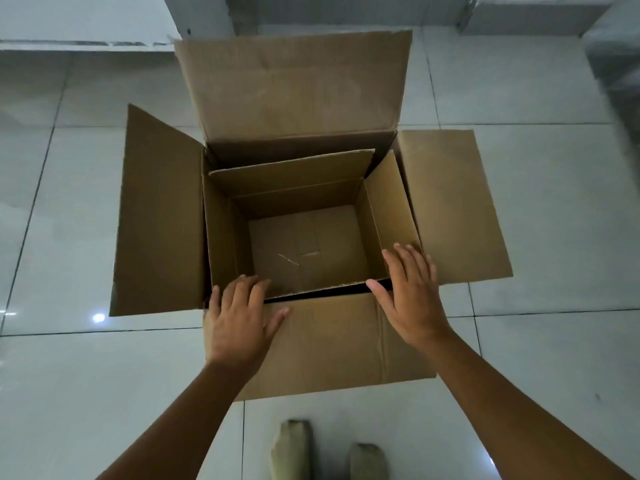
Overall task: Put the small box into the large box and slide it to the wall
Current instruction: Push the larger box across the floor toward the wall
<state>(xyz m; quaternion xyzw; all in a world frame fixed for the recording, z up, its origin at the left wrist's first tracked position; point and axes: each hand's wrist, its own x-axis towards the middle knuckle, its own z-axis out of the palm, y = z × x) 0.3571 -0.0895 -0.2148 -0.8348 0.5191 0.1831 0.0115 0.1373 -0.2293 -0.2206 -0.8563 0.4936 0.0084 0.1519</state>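
A large brown cardboard box (332,337) stands on the tiled floor with all its flaps spread outward. The small open cardboard box (304,251) sits inside it, its own flaps upright, its bottom bare. My left hand (239,323) lies flat on the near left corner, fingers over the small box's near edge. My right hand (410,292) rests flat at the near right corner, fingers on the small box's right flap. Both hands have their fingers spread and grip nothing.
The white wall base (86,45) runs along the far side, beyond the large box's far flap (294,84). Glossy white floor tiles (69,237) surround the box. My two feet (325,452) stand just in front of the box's near side.
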